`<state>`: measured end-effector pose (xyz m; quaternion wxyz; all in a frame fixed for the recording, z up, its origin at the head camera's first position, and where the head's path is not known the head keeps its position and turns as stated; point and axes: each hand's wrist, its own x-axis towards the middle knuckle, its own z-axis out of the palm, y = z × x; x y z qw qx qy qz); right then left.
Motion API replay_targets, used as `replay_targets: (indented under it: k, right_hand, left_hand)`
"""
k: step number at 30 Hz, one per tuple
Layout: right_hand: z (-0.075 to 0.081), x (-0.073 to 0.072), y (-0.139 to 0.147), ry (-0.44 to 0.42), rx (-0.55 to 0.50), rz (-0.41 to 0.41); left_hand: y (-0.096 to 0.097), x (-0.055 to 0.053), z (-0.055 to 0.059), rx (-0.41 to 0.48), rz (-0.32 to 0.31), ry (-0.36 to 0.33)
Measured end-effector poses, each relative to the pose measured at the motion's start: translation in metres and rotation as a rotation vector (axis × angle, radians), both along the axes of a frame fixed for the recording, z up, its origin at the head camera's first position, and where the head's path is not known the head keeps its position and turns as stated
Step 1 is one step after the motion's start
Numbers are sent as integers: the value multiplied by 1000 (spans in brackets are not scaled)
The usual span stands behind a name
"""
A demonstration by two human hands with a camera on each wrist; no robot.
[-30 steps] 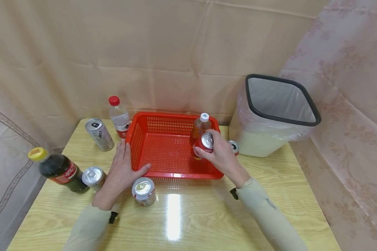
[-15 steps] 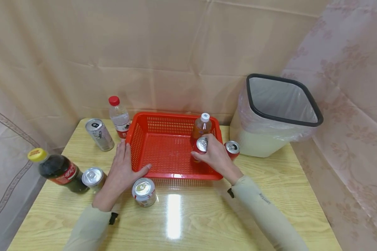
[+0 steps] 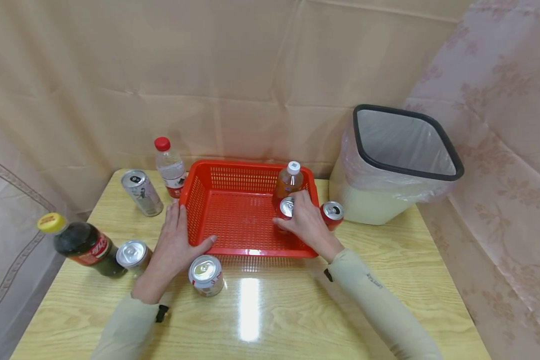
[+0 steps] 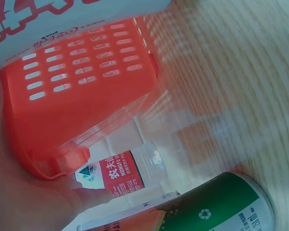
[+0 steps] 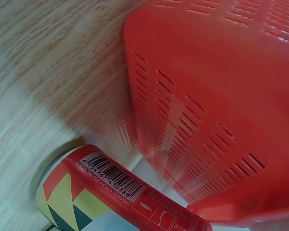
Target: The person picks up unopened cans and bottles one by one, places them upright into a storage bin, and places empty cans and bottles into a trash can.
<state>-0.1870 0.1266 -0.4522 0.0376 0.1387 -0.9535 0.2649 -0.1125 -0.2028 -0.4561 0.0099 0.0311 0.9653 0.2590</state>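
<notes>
In the head view my right hand (image 3: pixel 308 222) grips a red drink can (image 3: pixel 286 206), upright inside the right end of a red plastic basket (image 3: pixel 238 220). The hand covers much of that can. Behind it in the basket stands a bottle of amber drink (image 3: pixel 284 186) with a white cap. My left hand (image 3: pixel 173 245) rests on the basket's left rim, fingers straight and thumb along the front rim. Near that wrist are a white can (image 3: pixel 206 280) and a silver-topped can (image 3: pixel 134 254), whose green side (image 4: pixel 221 207) shows in the left wrist view.
Right of the basket stands another red can (image 3: pixel 332 214), its barcode side (image 5: pixel 111 183) seen in the right wrist view. A lined bin (image 3: pixel 364 195) is beyond it. At left are a cola bottle (image 3: pixel 87 247), a silver can (image 3: pixel 143 194) and a water bottle (image 3: pixel 171 172).
My right hand has lowered the red can further into the basket, bringing the other red can outside into fuller view. My left hand has stayed on the rim.
</notes>
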Motion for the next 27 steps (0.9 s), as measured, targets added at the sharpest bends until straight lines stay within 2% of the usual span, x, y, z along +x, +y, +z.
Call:
replay_targets:
  k: [12, 17, 22, 27]
  right_hand:
    - [2, -2, -2, -39, 92, -20]
    - [4, 1, 2, 18, 107, -11]
    - [11, 11, 12, 83, 76, 20]
    - [15, 30, 26, 148, 53, 46]
  left_hand:
    - [0, 1, 1, -10, 3, -15]
    - [1, 1, 2, -6, 1, -16]
    - [2, 1, 2, 3, 2, -27]
    - [2, 2, 4, 2, 6, -44]
